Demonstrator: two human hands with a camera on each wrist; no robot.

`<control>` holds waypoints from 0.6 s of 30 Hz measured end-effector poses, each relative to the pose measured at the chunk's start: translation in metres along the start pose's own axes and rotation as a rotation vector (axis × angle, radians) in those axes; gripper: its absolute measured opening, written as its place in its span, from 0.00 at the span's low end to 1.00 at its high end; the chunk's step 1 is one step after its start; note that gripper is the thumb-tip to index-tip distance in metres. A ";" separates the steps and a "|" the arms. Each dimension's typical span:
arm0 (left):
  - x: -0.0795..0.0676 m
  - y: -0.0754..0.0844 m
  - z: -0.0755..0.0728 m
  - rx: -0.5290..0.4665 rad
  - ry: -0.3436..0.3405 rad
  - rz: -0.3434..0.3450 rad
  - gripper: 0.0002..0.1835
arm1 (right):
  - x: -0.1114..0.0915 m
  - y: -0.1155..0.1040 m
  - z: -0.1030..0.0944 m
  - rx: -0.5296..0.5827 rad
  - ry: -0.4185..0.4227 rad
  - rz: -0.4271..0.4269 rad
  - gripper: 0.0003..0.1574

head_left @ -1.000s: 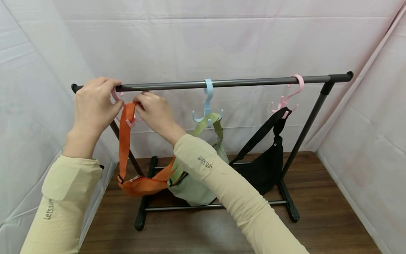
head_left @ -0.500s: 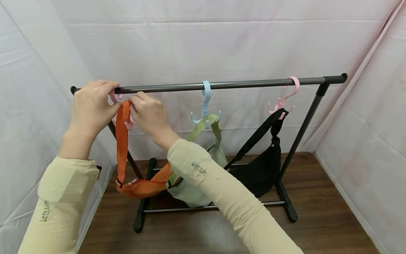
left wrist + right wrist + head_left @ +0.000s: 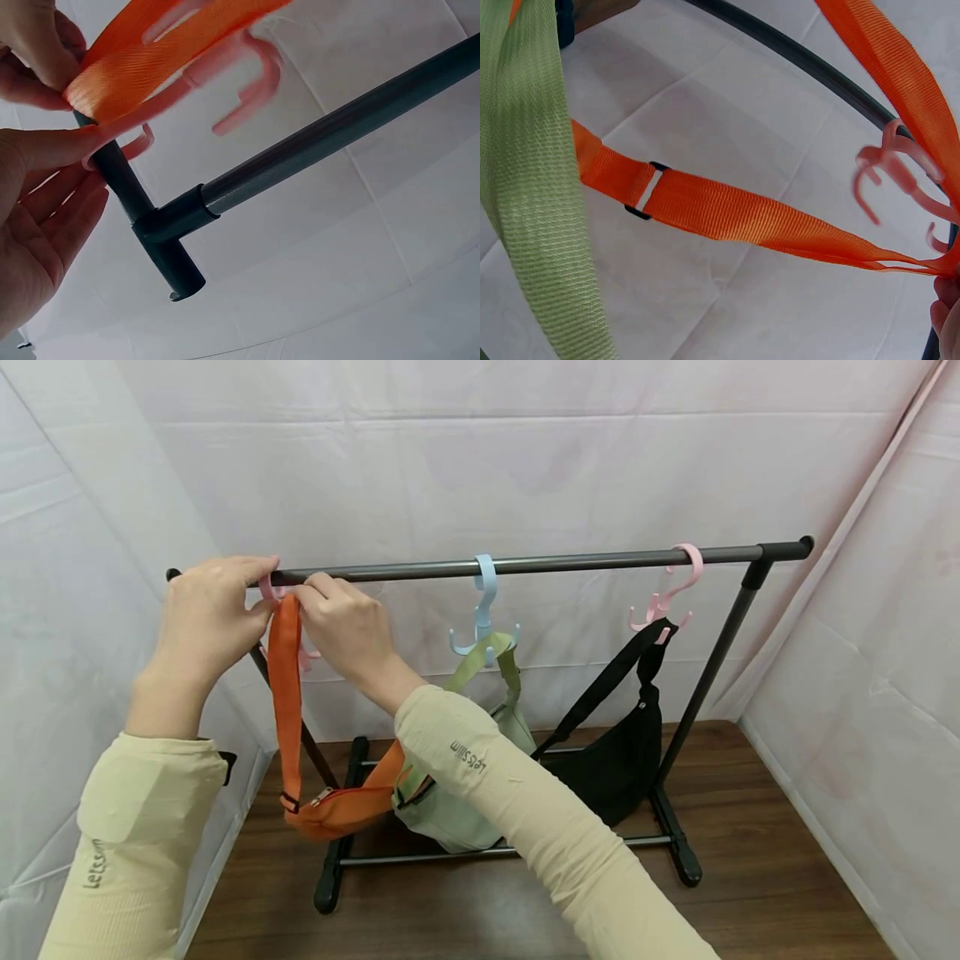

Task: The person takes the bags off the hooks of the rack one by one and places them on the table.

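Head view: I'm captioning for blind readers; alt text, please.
A person's right hand holds an orange bag's strap; the left hand pinches a pink hook on a dark rail. A green bag and black bag hang farther right.

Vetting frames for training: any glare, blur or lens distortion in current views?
Head: bright, pale sheen on the wooden floor; left wrist: dimmer, the pink hook soft-edged; right wrist: also dim, the same hook blurred, a dark rack tube bowed, probably by the lens.
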State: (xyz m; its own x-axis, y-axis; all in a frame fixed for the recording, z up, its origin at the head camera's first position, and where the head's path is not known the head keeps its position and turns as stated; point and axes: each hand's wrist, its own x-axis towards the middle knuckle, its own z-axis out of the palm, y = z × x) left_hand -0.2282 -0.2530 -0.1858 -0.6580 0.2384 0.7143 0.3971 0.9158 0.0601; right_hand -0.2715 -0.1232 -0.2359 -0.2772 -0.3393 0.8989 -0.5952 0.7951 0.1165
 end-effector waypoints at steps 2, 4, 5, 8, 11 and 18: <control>0.000 0.000 0.001 -0.003 0.006 0.008 0.17 | 0.001 0.000 -0.001 -0.010 0.001 -0.018 0.13; 0.000 -0.001 0.001 -0.005 0.013 0.019 0.16 | 0.001 0.000 -0.003 -0.005 -0.009 -0.023 0.13; 0.000 -0.001 0.002 -0.011 0.014 0.019 0.16 | 0.001 0.000 -0.004 -0.003 -0.014 -0.026 0.13; 0.001 -0.001 0.003 -0.018 0.015 0.017 0.16 | -0.001 0.002 -0.005 0.000 -0.019 -0.033 0.13; 0.001 0.000 0.004 -0.030 0.020 0.000 0.17 | -0.003 0.003 -0.005 0.006 -0.010 -0.043 0.12; -0.001 0.000 0.007 -0.044 0.044 -0.026 0.19 | -0.010 0.006 -0.006 0.052 -0.001 -0.051 0.15</control>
State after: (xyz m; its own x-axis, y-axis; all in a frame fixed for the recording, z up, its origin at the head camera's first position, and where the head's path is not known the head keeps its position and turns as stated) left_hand -0.2318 -0.2511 -0.1918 -0.6399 0.1996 0.7421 0.4089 0.9061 0.1088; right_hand -0.2673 -0.1124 -0.2413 -0.2464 -0.3794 0.8918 -0.6469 0.7496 0.1402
